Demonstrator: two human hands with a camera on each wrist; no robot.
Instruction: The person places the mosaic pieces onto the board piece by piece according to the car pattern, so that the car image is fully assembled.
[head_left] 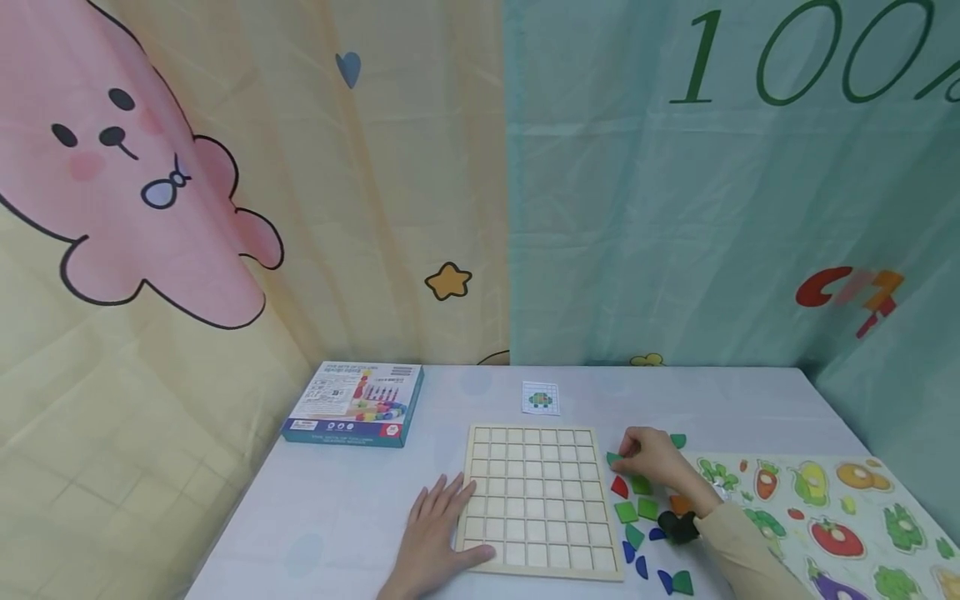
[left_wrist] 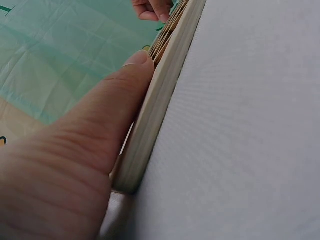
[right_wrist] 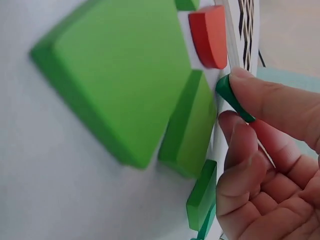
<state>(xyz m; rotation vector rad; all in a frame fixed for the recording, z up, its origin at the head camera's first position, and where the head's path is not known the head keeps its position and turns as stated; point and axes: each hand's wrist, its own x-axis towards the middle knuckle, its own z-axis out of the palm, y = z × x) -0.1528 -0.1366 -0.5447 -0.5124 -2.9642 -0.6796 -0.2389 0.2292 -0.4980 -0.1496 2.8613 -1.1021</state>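
A pale wooden grid board (head_left: 536, 498) with empty square cells lies on the white table. My left hand (head_left: 438, 533) rests flat at its left edge, thumb (left_wrist: 107, 105) against the board's side (left_wrist: 160, 100). My right hand (head_left: 651, 457) sits just right of the board and pinches a dark green piece (right_wrist: 234, 98) between thumb and fingers (right_wrist: 240, 145); that dark green piece (head_left: 613, 457) shows at my fingertips in the head view. Loose light green squares (right_wrist: 120, 75), a red piece (right_wrist: 210, 35) and blue pieces (head_left: 637, 567) lie scattered beside it.
A blue game box (head_left: 355, 403) lies at the back left and a small pattern card (head_left: 541, 397) behind the board. A vegetable peg puzzle (head_left: 832, 508) covers the right side. Printed cloth hangs close behind the table (head_left: 337, 508).
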